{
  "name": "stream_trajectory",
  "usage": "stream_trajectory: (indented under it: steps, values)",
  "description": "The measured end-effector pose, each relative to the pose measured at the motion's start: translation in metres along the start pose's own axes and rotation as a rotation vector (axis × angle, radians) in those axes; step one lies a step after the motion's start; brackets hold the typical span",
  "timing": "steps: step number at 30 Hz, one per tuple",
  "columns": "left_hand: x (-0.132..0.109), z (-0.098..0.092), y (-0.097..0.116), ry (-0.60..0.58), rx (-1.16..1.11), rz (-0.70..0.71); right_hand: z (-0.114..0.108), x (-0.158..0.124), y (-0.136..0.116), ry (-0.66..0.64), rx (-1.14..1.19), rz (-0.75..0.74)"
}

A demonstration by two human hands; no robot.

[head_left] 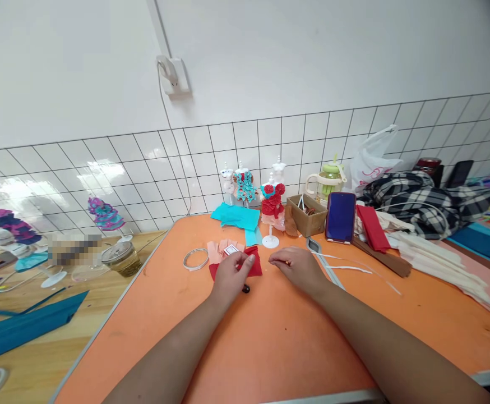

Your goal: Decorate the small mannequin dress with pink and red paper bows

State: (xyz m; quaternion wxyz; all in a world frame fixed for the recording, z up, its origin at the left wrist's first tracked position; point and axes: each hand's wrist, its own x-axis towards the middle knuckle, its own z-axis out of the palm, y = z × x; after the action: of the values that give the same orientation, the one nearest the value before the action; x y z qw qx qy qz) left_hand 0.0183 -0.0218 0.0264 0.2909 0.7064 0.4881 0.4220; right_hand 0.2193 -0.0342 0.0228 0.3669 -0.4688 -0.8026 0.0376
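My left hand [231, 276] rests on the orange table [270, 336], its fingers curled and pinching the edge of a red fabric piece [257, 261]. A small dark object [245, 289] lies just under that hand. My right hand [296, 268] lies a little to the right, fingers closed in a pinch on something too thin to name. Pale pink fabric pieces [217, 251] with a small white card [230, 250] lie beyond the left hand. A roll of white tape [195, 260] sits to their left.
Small mannequins in red [272, 206] and teal [244, 187] dresses stand at the back with teal fabric [236, 216], a cardboard box [306, 215], a phone [340, 217], a jug [328, 180] and plaid cloth [421, 203]. A metal ruler [327, 266] lies at right. A wooden table [30, 331] adjoins left.
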Motion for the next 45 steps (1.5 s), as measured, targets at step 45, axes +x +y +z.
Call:
stream_trajectory:
  steps: [45]
  values:
    - [-0.007, 0.007, -0.006, -0.242, 0.527, 0.330, -0.039, 0.001, 0.073, -0.332, -0.226, 0.391]
